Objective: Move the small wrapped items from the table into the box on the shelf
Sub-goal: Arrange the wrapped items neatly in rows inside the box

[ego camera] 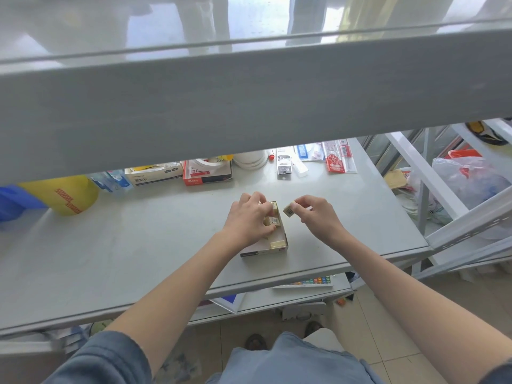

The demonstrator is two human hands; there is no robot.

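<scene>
A small open cardboard box (265,250) lies on the grey shelf (138,259), holding several small cream wrapped items (278,243). My left hand (249,220) reaches into the box from the left and its fingers pinch one wrapped item (273,220) inside it. My right hand (315,214) hovers just right of the box's far end and pinches another wrapped item (288,210) with a barcode label, held slightly above the box's right wall.
Along the shelf's back stand a yellow roll (65,194), a white carton (155,176), a red-and-white carton (207,173), tape rolls (249,159) and flat packets (336,156). An upper shelf beam (249,101) overhangs. A lower shelf holds a bead abacus (304,284).
</scene>
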